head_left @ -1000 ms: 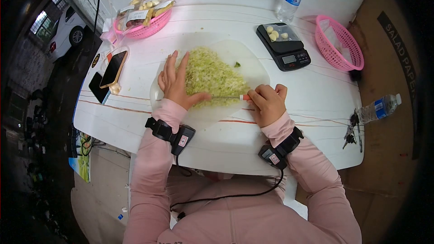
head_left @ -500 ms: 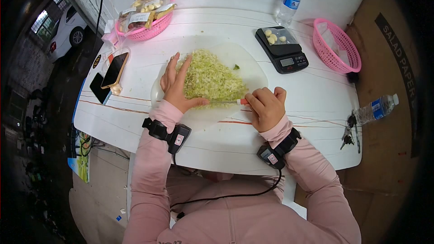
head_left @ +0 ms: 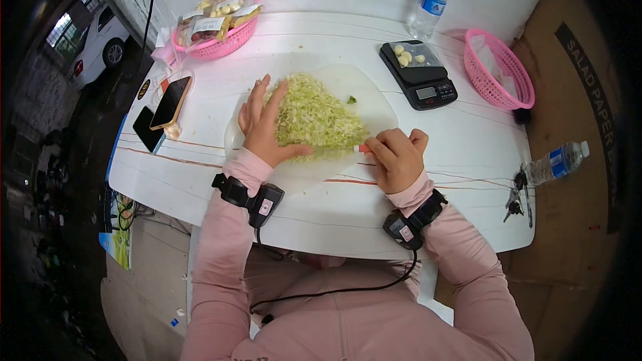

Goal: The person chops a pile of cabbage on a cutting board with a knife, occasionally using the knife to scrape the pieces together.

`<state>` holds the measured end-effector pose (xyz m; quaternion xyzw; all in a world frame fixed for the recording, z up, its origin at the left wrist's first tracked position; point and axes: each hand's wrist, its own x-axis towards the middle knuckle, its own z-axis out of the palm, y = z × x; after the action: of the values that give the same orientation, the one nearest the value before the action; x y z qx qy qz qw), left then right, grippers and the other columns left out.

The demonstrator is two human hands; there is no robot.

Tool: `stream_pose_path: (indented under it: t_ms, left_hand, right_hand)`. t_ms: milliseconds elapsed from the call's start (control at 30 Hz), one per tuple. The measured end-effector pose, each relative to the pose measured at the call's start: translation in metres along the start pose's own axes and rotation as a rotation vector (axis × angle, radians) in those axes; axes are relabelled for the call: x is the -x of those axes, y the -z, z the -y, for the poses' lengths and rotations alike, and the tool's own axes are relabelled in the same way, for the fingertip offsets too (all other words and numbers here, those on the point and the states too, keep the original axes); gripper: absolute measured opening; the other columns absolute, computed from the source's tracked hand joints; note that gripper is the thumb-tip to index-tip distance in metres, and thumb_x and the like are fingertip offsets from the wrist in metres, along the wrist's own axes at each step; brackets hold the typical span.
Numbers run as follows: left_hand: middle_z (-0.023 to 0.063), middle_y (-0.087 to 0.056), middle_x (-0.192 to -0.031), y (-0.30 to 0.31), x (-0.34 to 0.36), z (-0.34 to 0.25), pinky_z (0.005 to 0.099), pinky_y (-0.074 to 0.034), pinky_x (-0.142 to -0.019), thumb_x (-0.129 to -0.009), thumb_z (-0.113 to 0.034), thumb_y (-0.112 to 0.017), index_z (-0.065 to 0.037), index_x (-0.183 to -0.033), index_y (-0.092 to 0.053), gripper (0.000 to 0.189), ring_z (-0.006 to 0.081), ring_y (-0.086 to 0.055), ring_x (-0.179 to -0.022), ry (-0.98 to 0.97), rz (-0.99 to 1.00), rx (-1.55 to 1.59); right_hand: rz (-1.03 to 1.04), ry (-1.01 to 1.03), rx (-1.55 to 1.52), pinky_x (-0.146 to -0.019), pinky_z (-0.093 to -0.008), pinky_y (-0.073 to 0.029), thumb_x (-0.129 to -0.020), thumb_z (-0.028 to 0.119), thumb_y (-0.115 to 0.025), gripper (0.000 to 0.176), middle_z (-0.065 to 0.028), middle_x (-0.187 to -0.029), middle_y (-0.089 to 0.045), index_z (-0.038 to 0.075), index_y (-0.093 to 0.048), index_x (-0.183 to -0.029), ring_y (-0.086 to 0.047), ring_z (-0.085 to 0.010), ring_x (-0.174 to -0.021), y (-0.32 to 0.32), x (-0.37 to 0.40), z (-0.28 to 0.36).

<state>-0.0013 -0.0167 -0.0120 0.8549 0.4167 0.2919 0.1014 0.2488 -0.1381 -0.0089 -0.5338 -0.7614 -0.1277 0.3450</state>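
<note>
A heap of finely chopped pale green vegetable [head_left: 317, 110], perhaps cabbage, lies on a translucent white cutting board [head_left: 378, 97]. Along the heap's left side rests my left hand [head_left: 266, 127], fingers spread and thumb stretched along the near edge. My right hand [head_left: 399, 157] is closed round the handle of a small knife [head_left: 362, 148], red and white where it shows. The thin blade lies along the near edge of the heap, pointing left towards my left thumb, and is hard to make out. A small dark green scrap [head_left: 352, 99] sits apart on the board.
Behind the board stands a black kitchen scale [head_left: 435, 97] with a bag of peeled garlic cloves [head_left: 414, 55]. Pink baskets [head_left: 231, 43] are at back left and right. Two phones [head_left: 170, 102] lie left; water bottles [head_left: 428, 10] and keys [head_left: 513, 206] are on the right.
Both hands keep almost the same places at the heap. The knife blade, a bright line before, shows less clearly now. The view has shifted very slightly.
</note>
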Motion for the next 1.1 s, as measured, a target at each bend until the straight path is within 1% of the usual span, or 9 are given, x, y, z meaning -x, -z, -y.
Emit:
stream_pose_path:
  t_ms: [67, 167, 467, 600, 667, 800, 867, 967, 1100]
  left_hand:
    - [0.0136, -0.013, -0.16, 0.001, -0.001, 0.004, 0.0599, -0.01, -0.114, -0.05, -0.046, -0.093, -0.023, -0.155, -0.025, 0.128, 0.0377, -0.01, -0.148, -0.079, -0.076, 0.066]
    - [0.014, -0.013, -0.16, -0.005, 0.0, 0.003, 0.0596, -0.01, -0.114, -0.05, -0.047, -0.093, -0.022, -0.155, -0.024, 0.128, 0.0378, -0.01, -0.148, 0.002, -0.015, 0.03]
    - [0.0142, -0.011, -0.161, -0.005, -0.001, -0.008, 0.0591, -0.009, -0.114, -0.053, -0.044, -0.093, -0.022, -0.155, -0.023, 0.126, 0.037, -0.009, -0.149, 0.111, 0.025, -0.034]
    - [0.0143, -0.011, -0.161, -0.008, 0.001, -0.003, 0.0591, -0.009, -0.114, -0.053, -0.043, -0.093, -0.022, -0.154, -0.025, 0.124, 0.037, -0.009, -0.149, 0.099, 0.007, -0.011]
    - [0.0165, -0.017, -0.159, -0.008, 0.002, -0.002, 0.0534, -0.014, -0.114, -0.05, -0.049, -0.092, -0.022, -0.154, -0.028, 0.125, 0.0389, -0.018, -0.145, 0.0, -0.049, -0.059]
    - [0.015, -0.013, -0.16, 0.0, -0.001, -0.002, 0.0584, -0.01, -0.115, -0.052, -0.043, -0.094, -0.022, -0.153, -0.029, 0.122, 0.0377, -0.01, -0.148, -0.044, -0.036, 0.043]
    - [0.0153, -0.017, -0.159, 0.0, 0.0, -0.003, 0.0537, -0.016, -0.114, -0.051, -0.045, -0.093, -0.022, -0.154, -0.028, 0.124, 0.0385, -0.019, -0.145, -0.022, -0.018, -0.027]
    - [0.0152, -0.013, -0.16, -0.007, 0.001, 0.002, 0.0571, -0.01, -0.115, -0.051, -0.043, -0.094, -0.023, -0.153, -0.028, 0.123, 0.0377, -0.01, -0.148, 0.035, 0.048, 0.048]
    - [0.0155, -0.014, -0.159, -0.007, -0.001, 0.0, 0.0576, -0.01, -0.115, -0.051, -0.043, -0.094, -0.023, -0.153, -0.028, 0.123, 0.0381, -0.01, -0.148, 0.028, 0.047, 0.044]
  right_hand:
    - [-0.054, 0.016, 0.061, -0.078, -0.0407, -0.03, -0.07, 0.002, -0.068, 0.03, -0.0019, -0.085, -0.055, 0.01, -0.065, -0.099, -0.055, -0.0209, -0.082, 0.001, -0.003, 0.003]
    - [-0.036, 0.006, 0.077, -0.078, -0.0408, -0.029, -0.067, -0.001, -0.067, 0.033, -0.0015, -0.085, -0.054, 0.01, -0.065, -0.099, -0.054, -0.0206, -0.083, -0.002, -0.001, 0.0]
    - [0.069, -0.094, -0.024, -0.08, -0.0397, -0.031, -0.072, 0.002, -0.07, 0.025, -0.0011, -0.085, -0.057, 0.011, -0.069, -0.096, -0.055, -0.0197, -0.083, -0.018, 0.009, -0.013]
    - [0.039, -0.082, -0.025, -0.08, -0.0386, -0.031, -0.074, 0.003, -0.071, 0.023, -0.0014, -0.083, -0.056, 0.011, -0.069, -0.095, -0.055, -0.0191, -0.082, -0.018, 0.007, -0.012]
    - [-0.005, -0.062, -0.042, -0.08, -0.0389, -0.031, -0.074, 0.005, -0.072, 0.021, -0.002, -0.083, -0.056, 0.01, -0.068, -0.094, -0.055, -0.0195, -0.082, -0.013, 0.004, -0.01]
    - [0.003, -0.049, -0.03, -0.081, -0.0393, -0.032, -0.074, 0.005, -0.071, 0.02, -0.0027, -0.085, -0.056, 0.008, -0.067, -0.093, -0.055, -0.0207, -0.083, 0.001, -0.001, -0.001]
    - [0.045, -0.019, 0.011, -0.082, -0.0398, -0.032, -0.073, 0.004, -0.07, 0.021, -0.0034, -0.085, -0.055, 0.007, -0.066, -0.093, -0.054, -0.0222, -0.083, 0.006, -0.002, 0.002]
    - [0.087, -0.041, -0.011, -0.082, -0.0402, -0.032, -0.073, 0.003, -0.07, 0.022, -0.004, -0.085, -0.055, 0.008, -0.066, -0.094, -0.054, -0.0231, -0.082, -0.005, 0.007, -0.005]
    - [0.09, -0.066, -0.065, -0.082, -0.0407, -0.032, -0.073, 0.003, -0.069, 0.023, -0.0044, -0.084, -0.054, 0.008, -0.067, -0.095, -0.054, -0.0237, -0.082, -0.016, 0.014, -0.011]
